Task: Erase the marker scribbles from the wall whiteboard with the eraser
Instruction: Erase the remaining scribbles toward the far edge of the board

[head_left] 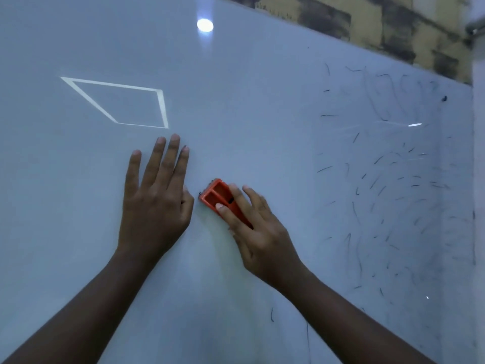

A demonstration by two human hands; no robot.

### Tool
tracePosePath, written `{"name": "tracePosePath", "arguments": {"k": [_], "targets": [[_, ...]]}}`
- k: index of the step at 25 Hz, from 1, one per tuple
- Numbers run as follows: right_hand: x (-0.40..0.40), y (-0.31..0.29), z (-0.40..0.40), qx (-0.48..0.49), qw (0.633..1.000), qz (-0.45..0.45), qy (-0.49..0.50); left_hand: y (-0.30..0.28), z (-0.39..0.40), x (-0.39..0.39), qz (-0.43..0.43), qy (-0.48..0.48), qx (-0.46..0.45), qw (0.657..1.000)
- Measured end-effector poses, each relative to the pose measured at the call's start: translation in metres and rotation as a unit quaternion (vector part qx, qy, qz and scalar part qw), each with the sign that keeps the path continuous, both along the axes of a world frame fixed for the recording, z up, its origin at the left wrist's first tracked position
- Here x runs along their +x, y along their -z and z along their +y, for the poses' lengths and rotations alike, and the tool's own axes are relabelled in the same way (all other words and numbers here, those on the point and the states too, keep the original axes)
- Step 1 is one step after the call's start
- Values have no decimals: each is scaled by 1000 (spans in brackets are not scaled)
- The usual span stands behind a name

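A large whiteboard (249,101) fills the head view. My right hand (258,233) grips an orange eraser (216,194) and presses it against the board near the middle. My left hand (154,200) lies flat on the board just left of the eraser, fingers spread and pointing up, holding nothing. Thin dark marker scribbles (380,179) remain scattered over the right part of the board, well to the right of the eraser. The area around both hands looks wiped.
A bright quadrilateral reflection (118,103) and a round light glare (205,24) show on the upper left of the board. A stained yellow wall (393,24) runs above the board's top edge. The board's right edge (473,179) meets a pale wall.
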State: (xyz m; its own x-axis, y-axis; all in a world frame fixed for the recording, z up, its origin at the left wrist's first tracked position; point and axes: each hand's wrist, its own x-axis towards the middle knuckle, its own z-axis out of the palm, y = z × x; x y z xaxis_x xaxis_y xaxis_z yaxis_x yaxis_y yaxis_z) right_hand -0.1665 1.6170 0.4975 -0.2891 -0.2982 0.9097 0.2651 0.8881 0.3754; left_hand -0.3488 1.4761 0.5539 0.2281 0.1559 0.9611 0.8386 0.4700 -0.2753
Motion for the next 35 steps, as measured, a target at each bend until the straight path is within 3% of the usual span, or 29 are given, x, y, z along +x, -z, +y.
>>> {"name": "tracePosePath", "arguments": {"k": [3, 7, 12, 17, 22, 26, 31, 35], "targets": [[23, -15, 26, -25, 997, 75, 11, 6, 3, 3, -2, -7, 19, 1000], [65, -33, 73, -131, 980, 150, 15, 14, 7, 1, -4, -18, 30, 999], [98, -24, 113, -300, 917, 261, 7, 45, 14, 14, -44, -25, 45, 998], [86, 10, 93, -322, 914, 241, -50, 80, 20, 19, -65, -37, 55, 996], [41, 86, 28, -194, 974, 85, -77, 105, 26, 26, -105, -41, 56, 992], [31, 126, 5, -133, 990, -8, -48, 129, 27, 28, -124, -67, 34, 989], [56, 105, 28, -198, 977, 29, -69, 149, 24, 25, -111, -80, 23, 990], [99, 78, 91, -356, 918, 167, -52, 155, 25, 24, -110, -74, 29, 991]]}}
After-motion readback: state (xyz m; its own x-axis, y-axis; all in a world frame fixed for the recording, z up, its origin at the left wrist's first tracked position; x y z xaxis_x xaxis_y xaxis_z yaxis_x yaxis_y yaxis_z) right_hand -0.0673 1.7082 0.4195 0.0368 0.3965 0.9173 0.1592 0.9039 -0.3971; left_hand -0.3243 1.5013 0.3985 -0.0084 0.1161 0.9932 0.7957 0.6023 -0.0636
